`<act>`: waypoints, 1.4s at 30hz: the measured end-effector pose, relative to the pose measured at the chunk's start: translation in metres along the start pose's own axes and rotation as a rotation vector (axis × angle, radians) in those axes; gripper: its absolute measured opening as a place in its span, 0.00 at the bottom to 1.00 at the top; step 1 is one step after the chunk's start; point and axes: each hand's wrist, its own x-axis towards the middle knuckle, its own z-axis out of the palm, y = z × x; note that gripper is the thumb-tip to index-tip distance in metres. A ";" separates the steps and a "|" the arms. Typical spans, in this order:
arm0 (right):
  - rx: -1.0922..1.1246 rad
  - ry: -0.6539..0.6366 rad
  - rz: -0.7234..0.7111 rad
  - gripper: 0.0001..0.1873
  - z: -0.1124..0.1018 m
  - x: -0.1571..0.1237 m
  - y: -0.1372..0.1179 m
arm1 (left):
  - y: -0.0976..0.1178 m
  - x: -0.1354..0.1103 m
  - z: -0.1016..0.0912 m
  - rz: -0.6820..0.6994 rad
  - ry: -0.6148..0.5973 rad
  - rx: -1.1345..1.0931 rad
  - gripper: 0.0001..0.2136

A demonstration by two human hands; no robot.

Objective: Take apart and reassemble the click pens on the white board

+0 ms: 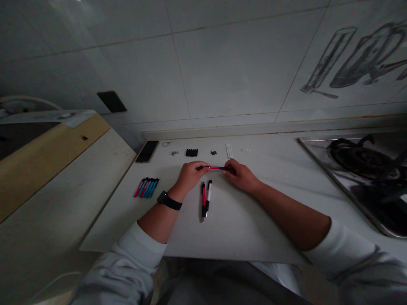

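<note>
Bundle of red and blue plastic pens lies at 9 o'clock of the hands, untouched. Left hand: forearm in from 7 o'clock, wrist low over the white surface, fingers clamped round the left end of the slim red plastic pen. The pen is level, just above the surface, bridging both hands. Small black parts sit at 12 o'clock. A finished red pen and white pen lie at 6 o'clock. Right hand: forearm in from 4 o'clock, fingers pinched shut on the pen's right end. The step looks like joining or twisting the pen's halves. Next move calls for a steady left grip and both ends kept in line.
</note>
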 end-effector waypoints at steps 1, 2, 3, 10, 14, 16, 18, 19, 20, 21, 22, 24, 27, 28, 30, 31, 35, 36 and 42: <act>0.006 -0.014 -0.003 0.12 0.000 0.000 0.000 | 0.000 0.000 0.000 0.001 -0.002 -0.001 0.08; 0.011 -0.034 -0.010 0.13 0.000 0.000 0.000 | 0.000 0.000 0.000 0.001 -0.004 -0.001 0.08; 0.012 -0.044 -0.017 0.14 0.000 0.000 0.000 | -0.001 0.000 0.000 0.001 -0.007 -0.003 0.08; 0.000 -0.040 -0.007 0.12 -0.002 -0.001 -0.002 | -0.001 0.000 0.001 -0.013 0.000 -0.023 0.09; 0.007 0.001 -0.004 0.11 -0.001 -0.001 -0.001 | -0.001 0.000 0.001 -0.019 -0.016 -0.022 0.10; 0.024 0.002 -0.007 0.14 0.000 -0.001 0.000 | -0.001 0.001 0.001 -0.023 -0.020 -0.020 0.10; 0.025 -0.026 -0.031 0.14 0.001 0.000 0.001 | -0.002 0.001 0.001 -0.024 -0.023 -0.015 0.10; 0.020 -0.035 -0.041 0.14 0.001 0.000 0.001 | -0.003 0.001 0.001 -0.024 -0.026 -0.015 0.10; 0.014 -0.036 -0.045 0.13 0.002 0.000 0.002 | -0.004 0.001 0.002 -0.024 -0.028 -0.016 0.09; 0.011 -0.028 -0.043 0.12 0.002 0.000 0.002 | -0.005 0.001 0.002 -0.023 -0.029 -0.019 0.09; 0.013 -0.016 -0.036 0.11 0.002 0.000 0.002 | -0.006 0.001 0.002 -0.023 -0.030 -0.023 0.09; 0.035 0.003 -0.029 0.11 0.002 0.000 0.002 | -0.008 0.001 0.003 -0.028 -0.034 -0.033 0.10; 0.067 -0.019 -0.057 0.14 0.002 0.000 0.001 | -0.008 0.000 0.004 -0.032 -0.060 -0.041 0.11; 0.069 -0.027 -0.072 0.14 0.002 0.000 0.001 | -0.007 -0.001 0.004 -0.029 -0.071 -0.043 0.11; 0.062 -0.022 -0.097 0.13 0.002 0.000 0.002 | -0.005 -0.002 0.004 -0.022 -0.084 -0.048 0.11; 0.059 -0.011 -0.105 0.13 0.002 0.001 0.002 | -0.004 -0.002 0.004 -0.022 -0.085 -0.053 0.11; 0.062 0.044 -0.075 0.12 0.003 0.002 0.004 | -0.005 0.002 -0.003 -0.038 -0.067 -0.074 0.11; 0.066 0.059 -0.061 0.12 0.002 0.002 0.004 | -0.007 0.004 -0.007 -0.041 -0.061 -0.080 0.11; 0.135 0.096 0.002 0.13 -0.001 0.003 0.005 | -0.012 0.013 -0.031 -0.075 -0.050 -0.133 0.11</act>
